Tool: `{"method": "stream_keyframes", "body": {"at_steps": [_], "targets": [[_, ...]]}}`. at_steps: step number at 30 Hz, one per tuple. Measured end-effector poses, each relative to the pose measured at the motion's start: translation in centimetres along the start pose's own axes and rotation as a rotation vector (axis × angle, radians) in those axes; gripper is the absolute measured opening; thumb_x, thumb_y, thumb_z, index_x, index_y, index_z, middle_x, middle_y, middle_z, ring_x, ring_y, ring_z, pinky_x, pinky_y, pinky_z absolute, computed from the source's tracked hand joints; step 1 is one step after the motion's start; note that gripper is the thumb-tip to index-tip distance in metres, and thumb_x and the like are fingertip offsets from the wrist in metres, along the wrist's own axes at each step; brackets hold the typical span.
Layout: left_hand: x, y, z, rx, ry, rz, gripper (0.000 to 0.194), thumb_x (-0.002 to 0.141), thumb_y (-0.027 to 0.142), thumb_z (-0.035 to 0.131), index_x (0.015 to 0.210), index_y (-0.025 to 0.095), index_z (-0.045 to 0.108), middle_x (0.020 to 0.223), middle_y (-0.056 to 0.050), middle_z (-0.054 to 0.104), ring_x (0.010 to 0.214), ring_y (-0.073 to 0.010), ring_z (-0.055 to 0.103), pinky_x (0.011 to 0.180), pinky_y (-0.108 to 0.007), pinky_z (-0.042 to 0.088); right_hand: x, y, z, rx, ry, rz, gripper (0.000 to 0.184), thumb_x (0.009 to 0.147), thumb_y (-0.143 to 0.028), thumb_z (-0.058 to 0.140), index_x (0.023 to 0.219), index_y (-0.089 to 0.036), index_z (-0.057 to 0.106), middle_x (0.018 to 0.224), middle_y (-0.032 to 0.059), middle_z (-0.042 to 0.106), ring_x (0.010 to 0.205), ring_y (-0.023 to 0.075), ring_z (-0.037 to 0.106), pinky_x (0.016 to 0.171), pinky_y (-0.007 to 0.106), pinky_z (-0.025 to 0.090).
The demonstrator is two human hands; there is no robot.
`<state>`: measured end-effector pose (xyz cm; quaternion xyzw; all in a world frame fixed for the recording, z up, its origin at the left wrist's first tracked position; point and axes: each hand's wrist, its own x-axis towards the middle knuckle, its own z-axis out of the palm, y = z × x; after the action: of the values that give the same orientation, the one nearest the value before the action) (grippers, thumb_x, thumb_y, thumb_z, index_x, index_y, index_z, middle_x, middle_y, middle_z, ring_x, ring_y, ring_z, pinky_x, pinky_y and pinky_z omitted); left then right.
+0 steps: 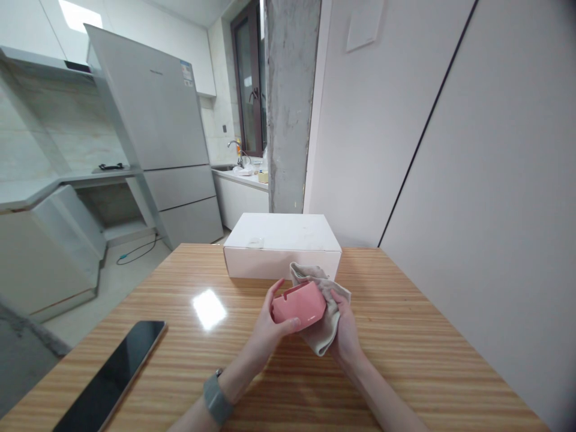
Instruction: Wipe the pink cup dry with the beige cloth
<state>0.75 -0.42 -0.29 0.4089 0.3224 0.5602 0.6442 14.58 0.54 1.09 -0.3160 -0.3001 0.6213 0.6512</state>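
Observation:
A small pink box-like object (300, 306) with angled corners and a notch in its upper edge is held above the table; its exact kind does not show. My left hand (270, 318) grips its left side, thumb across the front face and fingers behind. Against its right side and back lies a grey-beige cloth (330, 318), which hangs down below it. My right hand (345, 327) is closed on that cloth, with most of its fingers hidden behind the folds. A grey watch band (218, 399) circles my left wrist.
Behind my hands, a white cardboard box (282, 233) sits on the wood-grain table (405, 336). A black phone (112, 375) lies at the table's left edge. Beyond are a fridge (153, 102), a sink counter and a concrete pillar (292, 108). A white wall (472, 198) borders the right side.

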Motion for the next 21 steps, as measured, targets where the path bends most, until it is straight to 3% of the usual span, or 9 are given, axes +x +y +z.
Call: {"method": "stream_keyframes", "body": {"at_steps": [2, 4, 7, 11, 15, 21], "targets": [[0.1, 0.1, 0.0, 0.059, 0.032, 0.007, 0.106, 0.052, 0.024, 0.085, 0.142, 0.023, 0.030, 0.110, -0.011, 0.065, 0.099, -0.0276, 0.062, 0.087, -0.038, 0.048, -0.1, 0.2, -0.1, -0.049, -0.012, -0.067, 0.028, 0.074, -0.043, 0.058, 0.089, -0.026, 0.075, 0.095, 0.0022, 0.076, 0.112, 0.0287, 0.060, 0.102, 0.043, 0.040], [0.3, -0.1, -0.2, 0.079, 0.070, 0.002, 0.109, 0.050, 0.024, 0.086, 0.143, 0.021, 0.029, 0.111, -0.012, 0.064, 0.101, -0.0281, 0.061, 0.088, -0.039, 0.048, -0.3, 0.5, -0.5, -0.178, -0.046, -0.221, 0.025, 0.072, -0.039, 0.061, 0.090, -0.028, 0.075, 0.100, 0.0009, 0.075, 0.119, 0.0265, 0.055, 0.108, 0.040, 0.033], [0.8, -0.7, -0.5, 0.017, 0.088, -0.043, 0.110, 0.052, 0.025, 0.086, 0.144, 0.021, 0.027, 0.119, -0.015, 0.061, 0.108, -0.0288, 0.058, 0.093, -0.039, 0.046, -0.3, 0.7, -1.0, -0.323, -0.069, -0.368, 0.024, 0.073, -0.034, 0.060, 0.091, -0.029, 0.075, 0.105, 0.0010, 0.073, 0.126, 0.0242, 0.048, 0.113, 0.036, 0.025], [0.7, -1.0, -0.6, -0.191, 0.026, -0.155, 0.091, 0.065, 0.037, 0.077, 0.143, 0.020, 0.032, 0.127, -0.016, 0.058, 0.113, -0.0288, 0.056, 0.091, -0.038, 0.046, 0.3, 0.8, -1.6, -0.233, 0.033, -0.312, 0.029, 0.075, -0.035, 0.061, 0.100, -0.028, 0.073, 0.113, 0.0007, 0.071, 0.124, 0.0253, 0.050, 0.112, 0.039, 0.027], [0.0, -0.4, -0.2, -0.175, -0.011, -0.141, 0.078, 0.068, 0.033, 0.077, 0.137, 0.021, 0.042, 0.128, -0.016, 0.058, 0.115, -0.0297, 0.056, 0.090, -0.038, 0.046, 0.8, 0.6, -1.5, -0.004, 0.112, -0.192, 0.035, 0.073, -0.038, 0.060, 0.104, -0.025, 0.072, 0.103, 0.0003, 0.074, 0.114, 0.0270, 0.058, 0.105, 0.043, 0.037], [-0.2, -0.1, -0.2, -0.265, -0.108, -0.072, 0.080, 0.062, 0.035, 0.083, 0.133, 0.021, 0.048, 0.134, -0.016, 0.054, 0.123, -0.0329, 0.049, 0.102, -0.045, 0.038, 0.1, 0.5, -0.3, 0.044, 0.020, -0.187, 0.030, 0.076, -0.036, 0.058, 0.101, -0.027, 0.073, 0.108, 0.0007, 0.073, 0.114, 0.0237, 0.058, 0.103, 0.038, 0.039]]}}
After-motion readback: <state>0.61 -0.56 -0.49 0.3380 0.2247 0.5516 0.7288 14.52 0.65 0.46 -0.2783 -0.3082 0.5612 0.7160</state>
